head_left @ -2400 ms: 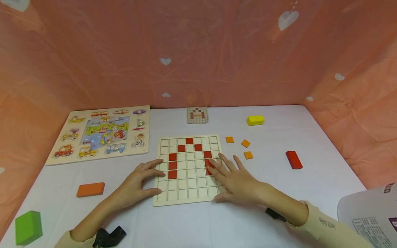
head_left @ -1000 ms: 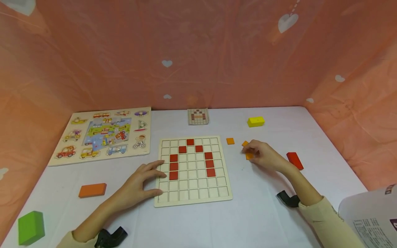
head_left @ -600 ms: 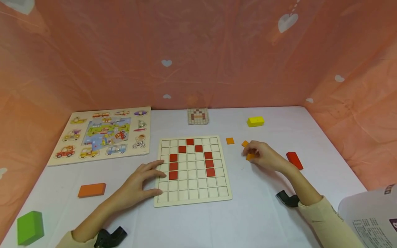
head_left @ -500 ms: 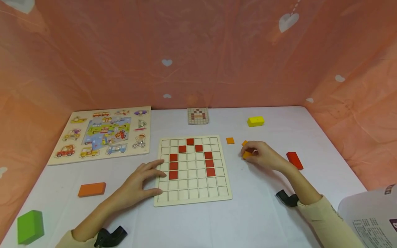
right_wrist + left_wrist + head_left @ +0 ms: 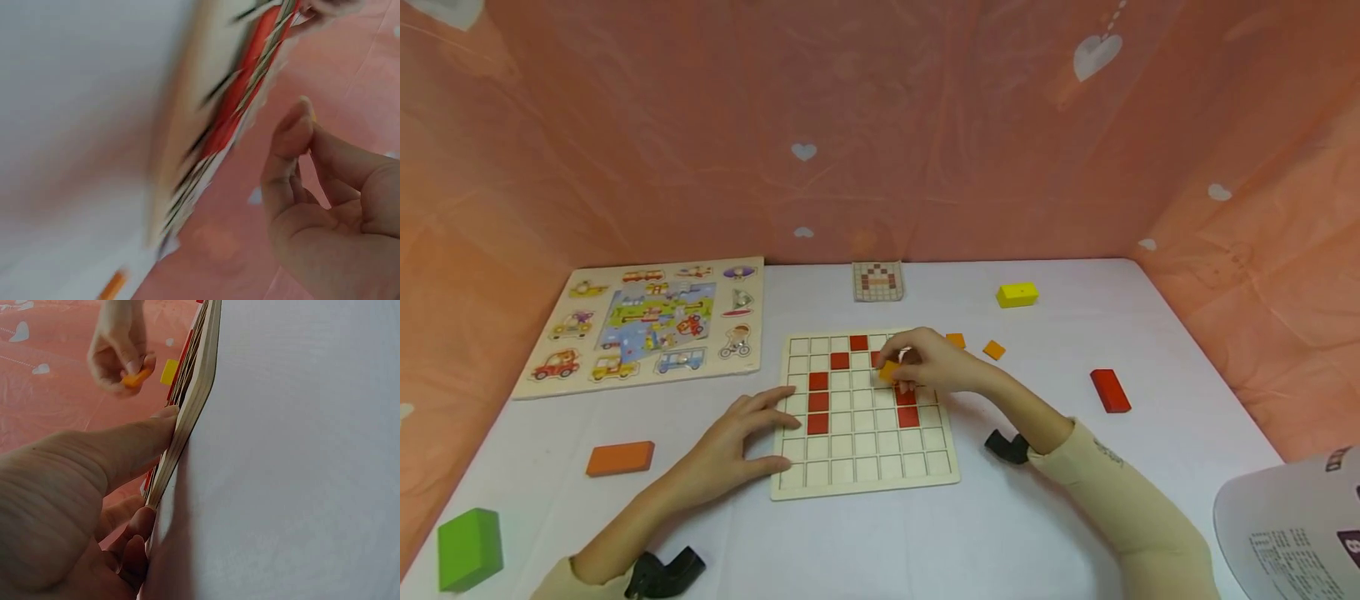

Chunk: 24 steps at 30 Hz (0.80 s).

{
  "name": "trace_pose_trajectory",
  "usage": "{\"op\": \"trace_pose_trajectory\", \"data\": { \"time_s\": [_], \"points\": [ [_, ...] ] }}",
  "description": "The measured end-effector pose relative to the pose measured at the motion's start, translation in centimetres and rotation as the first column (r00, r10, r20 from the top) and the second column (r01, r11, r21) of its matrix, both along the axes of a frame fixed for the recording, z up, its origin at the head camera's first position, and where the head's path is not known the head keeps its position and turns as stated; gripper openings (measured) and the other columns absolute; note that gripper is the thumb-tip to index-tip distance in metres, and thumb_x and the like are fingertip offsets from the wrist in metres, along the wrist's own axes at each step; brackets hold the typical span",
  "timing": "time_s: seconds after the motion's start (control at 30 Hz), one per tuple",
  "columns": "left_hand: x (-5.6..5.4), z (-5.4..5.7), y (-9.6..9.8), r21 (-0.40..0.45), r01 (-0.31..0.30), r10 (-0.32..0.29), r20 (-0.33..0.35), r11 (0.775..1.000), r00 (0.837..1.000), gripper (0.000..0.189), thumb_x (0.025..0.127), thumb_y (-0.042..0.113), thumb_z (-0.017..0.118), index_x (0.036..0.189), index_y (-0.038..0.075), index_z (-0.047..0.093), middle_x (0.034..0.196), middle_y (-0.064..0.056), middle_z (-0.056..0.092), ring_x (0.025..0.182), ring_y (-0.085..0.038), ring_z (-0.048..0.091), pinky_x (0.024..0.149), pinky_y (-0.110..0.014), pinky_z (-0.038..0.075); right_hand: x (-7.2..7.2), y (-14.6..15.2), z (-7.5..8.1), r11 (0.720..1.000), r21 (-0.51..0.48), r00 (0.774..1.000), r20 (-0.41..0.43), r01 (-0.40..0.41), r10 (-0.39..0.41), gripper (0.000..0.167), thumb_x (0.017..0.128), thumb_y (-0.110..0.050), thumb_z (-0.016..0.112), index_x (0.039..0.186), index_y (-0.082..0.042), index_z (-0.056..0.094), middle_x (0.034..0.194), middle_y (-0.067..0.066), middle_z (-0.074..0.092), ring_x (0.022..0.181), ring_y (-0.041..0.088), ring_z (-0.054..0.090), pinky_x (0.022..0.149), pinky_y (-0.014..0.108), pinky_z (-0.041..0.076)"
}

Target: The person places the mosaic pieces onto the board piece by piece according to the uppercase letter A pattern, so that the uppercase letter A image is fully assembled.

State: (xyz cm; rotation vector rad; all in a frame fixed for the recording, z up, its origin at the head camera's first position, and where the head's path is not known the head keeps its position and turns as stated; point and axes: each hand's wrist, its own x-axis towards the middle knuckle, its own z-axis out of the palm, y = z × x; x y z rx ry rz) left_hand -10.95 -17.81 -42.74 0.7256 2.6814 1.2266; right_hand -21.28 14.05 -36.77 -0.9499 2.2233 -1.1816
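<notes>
A wooden grid board lies mid-table, with several red tiles set in its cells. My left hand rests at the board's left side, thumb and fingertips touching its edge, as the left wrist view also shows. Over the upper right of the board, my right hand pinches an orange square tile between thumb and fingers. The left wrist view shows that orange tile held above the board. The right hand covers some of the red tiles. Two more orange tiles lie right of the board.
A small pattern card lies behind the board. A vehicle picture puzzle sits at the back left. Loose blocks lie around: orange, green, yellow and red. A white printed object stands at the right edge.
My right hand has left the board, pinched an orange tile from the table on the right and brought it left over the board. The left hand has stayed in place.
</notes>
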Motion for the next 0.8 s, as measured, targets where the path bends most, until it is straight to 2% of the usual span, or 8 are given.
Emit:
{"op": "trace_pose_trajectory", "data": {
  "time_s": [0.13, 0.27, 0.43, 0.53, 0.8],
  "points": [
    [-0.1, 0.0, -0.1, -0.003, 0.001, -0.001, -0.006, 1.0, 1.0, 0.038, 0.08, 0.028, 0.084, 0.115, 0.021, 0.07, 0.155, -0.007, 0.041, 0.135, -0.033, 0.04, 0.104, -0.061, 0.036, -0.3, -2.8, 0.3, 0.994, 0.047, 0.994, -0.044, -0.097, 0.099, 0.014, 0.094, 0.006, 0.061, 0.104, 0.002, 0.069, 0.095, 0.007, 0.065, 0.074, 0.017, 0.057, 0.07, 0.026, 0.051],
    [-0.1, 0.0, -0.1, -0.003, 0.004, -0.004, -0.003, 1.0, 1.0, 0.038, 0.08, 0.029, 0.084, 0.115, 0.021, 0.07, 0.154, -0.007, 0.042, 0.135, -0.034, 0.04, 0.104, -0.061, 0.036, -0.5, -4.5, 0.3, 0.983, 0.097, 0.982, -0.101, -0.153, 0.163, 0.014, 0.093, 0.005, 0.064, 0.105, 0.001, 0.07, 0.098, 0.006, 0.067, 0.085, 0.016, 0.052, 0.077, 0.023, 0.047],
    [-0.1, 0.1, -0.1, -0.006, 0.003, -0.003, -0.003, 1.0, 1.0, 0.039, 0.08, 0.028, 0.084, 0.115, 0.02, 0.07, 0.154, -0.008, 0.042, 0.135, -0.035, 0.039, 0.104, -0.062, 0.035, -0.6, -5.7, 0.2, 0.974, 0.102, 0.972, -0.103, -0.201, 0.211, 0.013, 0.091, 0.008, 0.064, 0.102, 0.002, 0.07, 0.098, 0.008, 0.069, 0.083, 0.014, 0.054, 0.077, 0.021, 0.048],
    [-0.1, 0.0, -0.1, -0.011, 0.004, -0.004, 0.002, 1.0, 1.0, 0.039, 0.08, 0.029, 0.083, 0.116, 0.02, 0.07, 0.154, -0.008, 0.042, 0.136, -0.035, 0.039, 0.104, -0.063, 0.035, -0.5, -6.2, -0.2, 0.972, 0.1, 0.97, -0.097, -0.212, 0.221, 0.014, 0.09, 0.01, 0.064, 0.1, 0.002, 0.071, 0.098, 0.009, 0.07, 0.081, 0.012, 0.055, 0.076, 0.02, 0.049],
    [-0.2, -0.1, 0.0, -0.009, 0.004, -0.004, -0.001, 1.0, 1.0, 0.039, 0.08, 0.027, 0.084, 0.115, 0.02, 0.07, 0.154, -0.008, 0.042, 0.136, -0.036, 0.038, 0.104, -0.063, 0.035, -0.3, -6.5, -0.7, 0.975, 0.132, 0.977, -0.095, -0.177, 0.19, 0.015, 0.09, 0.008, 0.066, 0.101, 0.001, 0.073, 0.093, 0.008, 0.069, 0.077, 0.01, 0.055, 0.072, 0.019, 0.049]
  ]
}}
